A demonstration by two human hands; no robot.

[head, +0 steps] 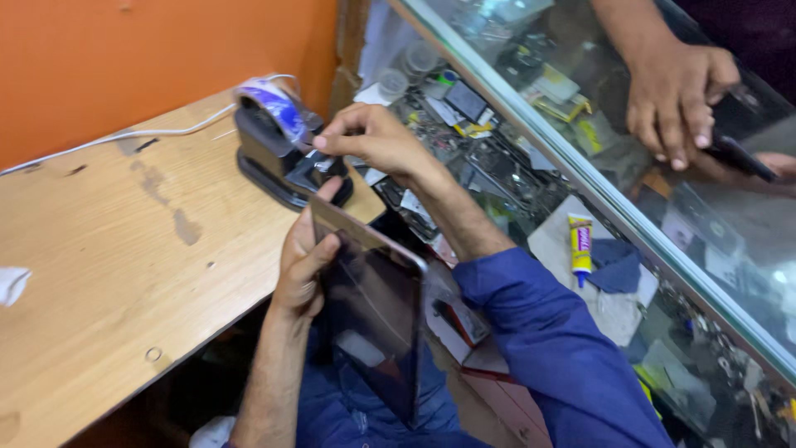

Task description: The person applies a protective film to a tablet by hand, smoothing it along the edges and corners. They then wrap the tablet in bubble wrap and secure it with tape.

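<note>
Bench (108, 274) of pale wood, filling the left, under an orange wall. Glass counter (580, 178) running down the right, crammed beneath with small parts and a yellow glue tube (580, 242). Another person's hand (676, 91) resting on the glass, far right, over a dark phone (740, 156).

Tablet (375, 311), dark and glossy, held upright just off the bench's near edge, between the two forearms. Left hand (305, 265) wrapped round its left edge, thumb up along the top corner, fingers pressed to the screen side. Dispenser (280, 153), black and heavy-looking, on the bench's far right corner, with a blue-and-white tape roll (269, 104) on top and a white cable (124, 137) trailing left behind it. Right hand (373, 137) just right of the dispenser, thumb and forefinger pinching the tape end at the cutter.

Probably best done by pulling straight and level across the blade, keeping the strip taut and off the skin, holding the tablet steady, corner close to the dispenser.
</note>
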